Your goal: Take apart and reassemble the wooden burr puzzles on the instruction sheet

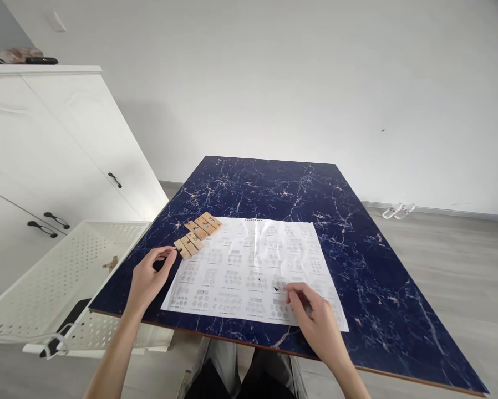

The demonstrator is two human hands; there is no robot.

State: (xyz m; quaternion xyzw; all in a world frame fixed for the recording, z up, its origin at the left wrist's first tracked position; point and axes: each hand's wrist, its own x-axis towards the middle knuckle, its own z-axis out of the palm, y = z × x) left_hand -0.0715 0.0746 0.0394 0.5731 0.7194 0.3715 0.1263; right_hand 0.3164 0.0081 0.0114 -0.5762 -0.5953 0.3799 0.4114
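Observation:
My left hand (151, 277) is at the left edge of a printed sheet of paper (240, 277), thumb and forefinger pinched at the corner of the nearest wooden tile. A small dark spot shows at its fingertips; what it is I cannot make out. Several light wooden tiles with dark cut-outs or marks (189, 245) lie in two slanted rows over the sheet's upper left corner. On the sheet's lower right rests my right hand (315, 318), its fingers curled and the fingertips close together. Beside them is a small black piece (276, 288). Whatever those fingers hold, if anything, is hidden.
The sheet lies on a dark blue marble-patterned table (265, 188). To the left stand a white cabinet (66, 149) and, below the tabletop, a perforated white basket (45, 277) with a brown piece inside. White sandals (399, 211) are on the floor at right.

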